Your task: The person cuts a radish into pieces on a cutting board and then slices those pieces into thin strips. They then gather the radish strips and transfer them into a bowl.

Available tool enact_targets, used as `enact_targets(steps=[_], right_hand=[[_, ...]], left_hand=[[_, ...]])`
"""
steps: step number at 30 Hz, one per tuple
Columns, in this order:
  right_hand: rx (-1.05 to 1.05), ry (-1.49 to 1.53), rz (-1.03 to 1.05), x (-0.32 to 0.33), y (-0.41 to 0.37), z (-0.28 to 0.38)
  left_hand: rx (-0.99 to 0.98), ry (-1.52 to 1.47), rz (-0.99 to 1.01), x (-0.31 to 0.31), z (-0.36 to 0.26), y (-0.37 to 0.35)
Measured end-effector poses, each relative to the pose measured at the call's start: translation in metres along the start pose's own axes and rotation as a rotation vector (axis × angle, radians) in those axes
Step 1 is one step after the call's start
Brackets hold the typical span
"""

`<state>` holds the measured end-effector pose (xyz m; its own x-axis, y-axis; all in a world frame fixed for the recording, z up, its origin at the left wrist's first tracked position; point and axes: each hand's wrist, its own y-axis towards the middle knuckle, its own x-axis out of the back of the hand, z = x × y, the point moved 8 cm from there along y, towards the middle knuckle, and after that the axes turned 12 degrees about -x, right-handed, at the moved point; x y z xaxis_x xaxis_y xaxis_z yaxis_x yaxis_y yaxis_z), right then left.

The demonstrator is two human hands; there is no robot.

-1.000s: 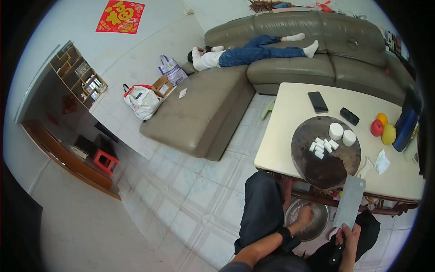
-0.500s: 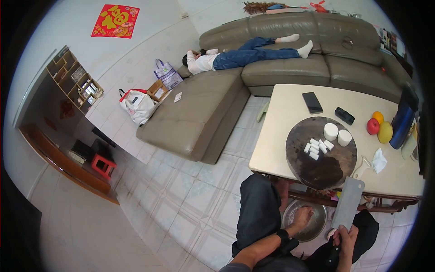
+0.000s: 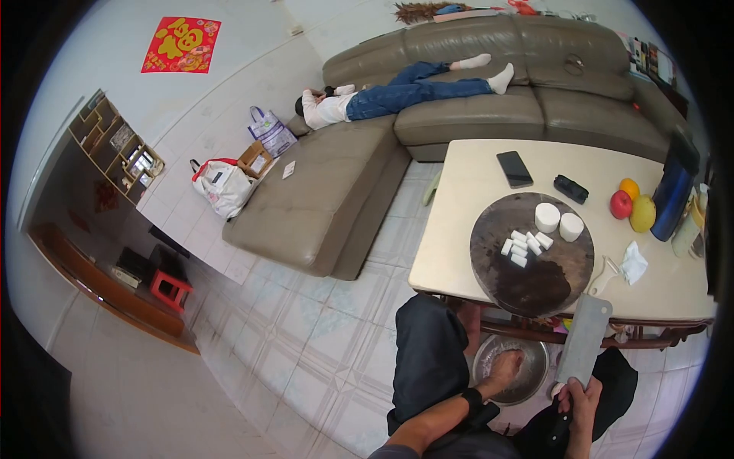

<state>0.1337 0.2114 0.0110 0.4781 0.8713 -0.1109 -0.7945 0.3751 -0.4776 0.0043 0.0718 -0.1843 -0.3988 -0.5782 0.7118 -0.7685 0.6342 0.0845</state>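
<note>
A metal cleaver (image 3: 584, 336) is held upright by its dark handle in my right hand (image 3: 582, 396). Its wide blade reaches up past the table's front edge. My left hand (image 3: 505, 369), with a dark band on the wrist, is inside a metal basin (image 3: 537, 389) on the floor between my legs. Its fingers look curled; whatever they hold, if anything, is hidden. Above the basin, a round dark chopping board (image 3: 489, 264) lies on the table, wet at its near part. Several small white pieces (image 3: 519, 249) and two thick white cylinders (image 3: 547, 217) rest on it.
On the cream table (image 3: 443, 252) are a phone (image 3: 514, 169), a black case (image 3: 570, 189), fruit (image 3: 643, 213), a peeler-like tool (image 3: 604, 277) and a crumpled tissue (image 3: 634, 263). Behind, a person (image 3: 413, 99) lies on the brown sofa (image 3: 329, 191). Bags (image 3: 223, 189) stand beside it.
The whole view has shifted slightly, so the room appears a little further left. My left hand stays in the basin and my right hand keeps holding the cleaver.
</note>
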Motion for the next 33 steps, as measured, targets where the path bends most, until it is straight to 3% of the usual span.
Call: enact_targets(steps=[5,8,12,18,22,24,27,33], right_hand=[[0.006,-0.009,0.004,0.003,0.001,-0.001],[-0.016,-0.030,-0.016,0.002,-0.003,0.000],[-0.015,-0.052,-0.008,-0.001,-0.005,0.006],[-0.077,-0.043,0.004,0.001,-0.005,0.002],[-0.059,-0.037,0.003,0.001,-0.005,0.005],[-0.045,-0.047,0.042,-0.001,-0.004,0.007],[-0.056,-0.114,0.049,-0.008,-0.007,0.013],[0.003,-0.099,0.003,-0.003,0.002,0.009]], left_hand=[[-0.078,-0.046,-0.179,0.014,-0.013,-0.006],[-0.063,-0.036,-0.037,-0.019,0.012,-0.004],[-0.035,-0.082,-0.015,0.005,-0.010,-0.001],[-0.123,-0.402,0.100,0.097,-0.099,0.012],[-0.332,-0.276,-0.129,0.195,-0.148,0.044],[-0.395,-0.170,-0.317,0.232,-0.147,0.065],[-0.460,0.073,-0.412,0.261,-0.132,0.097],[-0.537,0.454,-0.246,0.243,-0.107,0.128]])
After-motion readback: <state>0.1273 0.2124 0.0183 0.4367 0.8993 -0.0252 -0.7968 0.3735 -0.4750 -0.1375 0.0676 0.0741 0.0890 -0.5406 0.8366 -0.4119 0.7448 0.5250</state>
